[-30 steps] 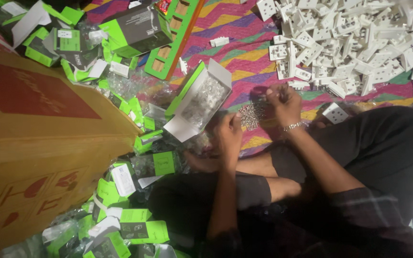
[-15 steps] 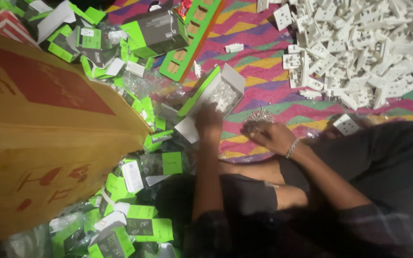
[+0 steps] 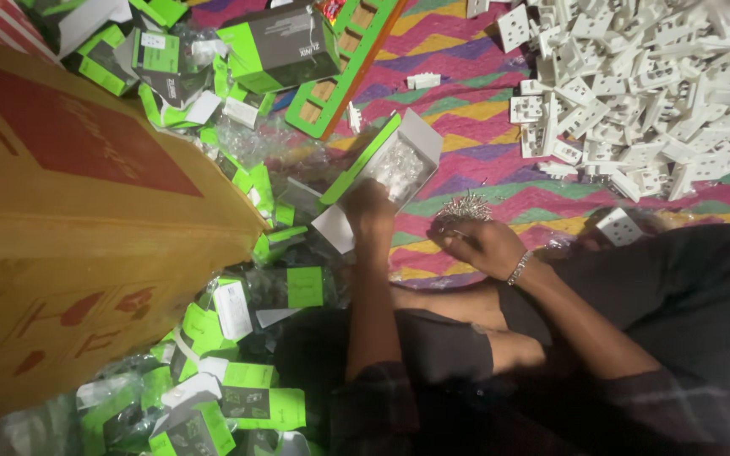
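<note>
Gripping an open small box (image 3: pixel 399 160), the left hand (image 3: pixel 367 205); right hand (image 3: pixel 476 245) seemingly pinches screws (image 3: pixel 464 207) beside white sockets (image 3: pixel 661 93).

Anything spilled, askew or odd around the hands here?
Yes: green boxes lie strewn in a jumble, some open, and white plastic parts sit in a loose heap on the striped mat. No damage is visible.

Hidden and cut-off parts of a cluttered floor scene

The big cardboard box (image 3: pixel 78 219) runs off the left edge. The pile of white plastic parts (image 3: pixel 652 93) is cropped at the top and right. The left hand (image 3: pixel 368 205) hides its fingertips against the small open box (image 3: pixel 390 165); the shiny contents are blurred.
</note>
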